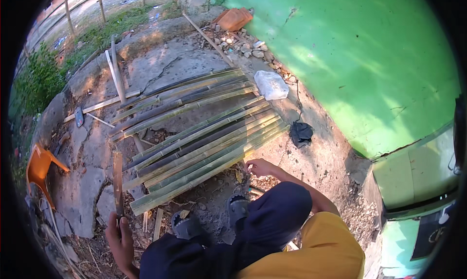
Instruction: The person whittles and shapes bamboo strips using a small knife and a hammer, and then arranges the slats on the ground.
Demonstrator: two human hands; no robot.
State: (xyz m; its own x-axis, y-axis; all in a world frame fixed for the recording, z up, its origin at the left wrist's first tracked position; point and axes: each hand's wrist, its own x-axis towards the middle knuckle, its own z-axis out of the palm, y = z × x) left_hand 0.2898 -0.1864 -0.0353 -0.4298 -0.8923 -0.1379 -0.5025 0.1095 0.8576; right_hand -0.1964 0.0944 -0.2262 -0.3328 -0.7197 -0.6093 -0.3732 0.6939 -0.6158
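Observation:
My left hand (120, 235) is closed round the lower end of a long, flat, brown blade-like tool (117, 176), which stands upright; I cannot tell whether it is a machete. In front of my feet lie split bamboo strips (204, 155), green, tan and dark, side by side in two groups with a gap between them. My right hand (261, 167) is beside the nearest strip, toward its right end. Its fingers are curled together, and anything between them is too small to make out.
An orange plastic chair (40, 169) stands at the left. Beyond the bamboo are a clear plastic bag (271, 85), a black crumpled bag (301, 134), and stones (248, 47) along a green wall (340, 60). A phone-like object (79, 117) and wooden sticks (115, 77) lie far left.

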